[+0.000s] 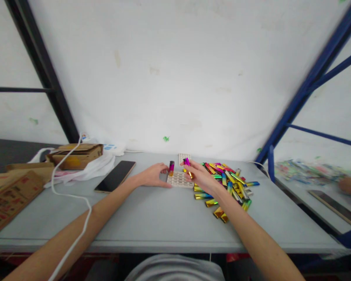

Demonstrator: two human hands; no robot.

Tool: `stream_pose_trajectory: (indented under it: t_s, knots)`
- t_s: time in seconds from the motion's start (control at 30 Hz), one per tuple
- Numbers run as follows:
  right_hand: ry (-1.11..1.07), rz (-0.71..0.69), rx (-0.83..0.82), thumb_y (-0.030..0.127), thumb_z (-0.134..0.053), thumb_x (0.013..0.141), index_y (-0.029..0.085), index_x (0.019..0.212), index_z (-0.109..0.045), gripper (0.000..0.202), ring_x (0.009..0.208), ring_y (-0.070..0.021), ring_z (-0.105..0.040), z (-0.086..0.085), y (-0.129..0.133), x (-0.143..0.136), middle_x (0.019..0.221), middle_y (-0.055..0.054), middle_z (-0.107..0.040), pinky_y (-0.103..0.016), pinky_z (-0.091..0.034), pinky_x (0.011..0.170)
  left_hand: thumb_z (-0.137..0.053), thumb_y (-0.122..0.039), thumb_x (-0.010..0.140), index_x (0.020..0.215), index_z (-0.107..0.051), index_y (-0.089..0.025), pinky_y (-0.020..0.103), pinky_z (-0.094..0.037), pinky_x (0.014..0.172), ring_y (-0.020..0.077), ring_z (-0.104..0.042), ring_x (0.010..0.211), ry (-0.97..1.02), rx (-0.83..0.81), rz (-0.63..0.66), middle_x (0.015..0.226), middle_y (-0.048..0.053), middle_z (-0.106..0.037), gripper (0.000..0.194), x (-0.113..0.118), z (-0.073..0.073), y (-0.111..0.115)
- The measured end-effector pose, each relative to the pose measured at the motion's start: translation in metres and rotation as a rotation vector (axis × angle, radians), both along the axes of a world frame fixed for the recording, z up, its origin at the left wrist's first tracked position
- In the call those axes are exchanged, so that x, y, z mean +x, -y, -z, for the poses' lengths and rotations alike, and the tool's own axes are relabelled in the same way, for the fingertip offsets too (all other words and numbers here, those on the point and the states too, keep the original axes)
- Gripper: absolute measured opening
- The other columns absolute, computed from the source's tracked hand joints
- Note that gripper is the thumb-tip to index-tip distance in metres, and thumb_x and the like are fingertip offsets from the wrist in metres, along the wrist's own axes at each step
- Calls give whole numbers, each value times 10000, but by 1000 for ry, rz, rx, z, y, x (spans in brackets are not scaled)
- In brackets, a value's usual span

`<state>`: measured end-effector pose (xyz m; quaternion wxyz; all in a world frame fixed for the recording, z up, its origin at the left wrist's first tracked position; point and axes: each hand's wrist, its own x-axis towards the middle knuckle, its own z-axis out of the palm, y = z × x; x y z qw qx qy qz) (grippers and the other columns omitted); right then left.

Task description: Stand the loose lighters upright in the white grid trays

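The right hand's fingers grip a purple-and-gold lighter above the tray. The left hand's fingers are parted at the tray's left edge, beside an upright lighter standing in it. A second tray lies behind. On the grey surface, a pile of shiny lighters spreads at the right; a phone lies left of the left hand.

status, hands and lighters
Right hand holding lighter over tray. Left hand open at tray's left end, upright lighter beside it. White cable crosses left forearm.
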<state>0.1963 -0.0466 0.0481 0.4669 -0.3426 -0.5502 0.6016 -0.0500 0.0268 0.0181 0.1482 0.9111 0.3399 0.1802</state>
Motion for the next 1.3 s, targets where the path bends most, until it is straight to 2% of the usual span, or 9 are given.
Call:
stream_pose_trajectory:
  t_s: [0.1, 0.2, 0.33, 0.5, 0.73, 0.9, 1.03, 1.13, 1.3]
  knots:
    - [152, 76, 100, 624, -646, 880, 223, 856, -533, 418, 506, -84, -323, 8, -3, -7, 662, 67, -453, -226, -255, 471, -771, -719, 684, 1090, -661, -142, 368, -500, 886, 298, -640, 969, -8, 6, -6, 1037, 115, -661, 714, 0, 1, -1]
    - [338, 230, 271, 668, -540, 926, 233, 765, -463, 470, 527, -111, -341, 16, -7, -13, 605, 63, -410, -248, -258, 493, -771, -721, 679, 1063, -662, -152, 367, -500, 878, 296, -640, 959, -9, 7, -8, 1027, 107, -663, 695, 0, 1, -1]
    - [525, 400, 480, 616, -524, 937, 221, 622, -399, 520, 576, -116, -333, 22, -5, -18, 578, 52, -352, -269, -231, 545, -761, -720, 693, 1043, -658, -164, 366, -497, 869, 286, -634, 947, -6, 8, 6, 1013, 99, -659, 665, 0, 0, -1]
    - [606, 518, 464, 467, -511, 887, 234, 565, -344, 431, 549, -111, -305, 21, 0, -22, 526, 59, -310, -287, -178, 548, -751, -742, 692, 1057, -656, -165, 366, -497, 884, 284, -632, 954, -9, 10, 9, 1016, 95, -648, 689, 0, 1, -2]
    - [589, 528, 482, 503, -481, 918, 233, 608, -393, 420, 578, -132, -367, 19, -1, -19, 553, 53, -386, -279, -247, 569, -749, -745, 692, 1051, -658, -170, 359, -497, 880, 290, -638, 961, -10, 14, 1, 1023, 94, -660, 685, 0, -1, 0]
    - [597, 454, 507, 554, -461, 1000, 231, 780, -475, 391, 632, -156, -469, 22, -5, -16, 657, 42, -500, -271, -346, 612, -747, -753, 688, 1049, -656, -172, 369, -500, 880, 292, -636, 955, -19, 19, 2, 1018, 101, -661, 690, 0, 0, -1]
    - [720, 406, 671, 477, -455, 1029, 229, 784, -488, 350, 744, -191, -555, 27, -11, -11, 780, -24, -593, -291, -411, 688, -747, -758, 680, 1036, -659, -166, 371, -503, 867, 298, -643, 951, -1, 26, -2, 1019, 106, -669, 696, 1, 1, -1]
    - [885, 417, 796, 470, -502, 1027, 219, 758, -523, 369, 753, -201, -560, 29, -16, -7, 794, -46, -619, -303, -406, 714, -755, -740, 683, 1036, -656, -162, 375, -503, 870, 298, -639, 950, -9, 35, -3, 1013, 107, -669, 684, 1, 1, -1]
    - [939, 371, 743, 450, -485, 1060, 199, 772, -589, 397, 645, -173, -572, 30, -21, -9, 712, -26, -662, -277, -359, 630, -758, -723, 692, 1027, -658, -165, 367, -501, 869, 294, -630, 960, -21, 54, 3, 1013, 103, -667, 659, 1, 2, -1]
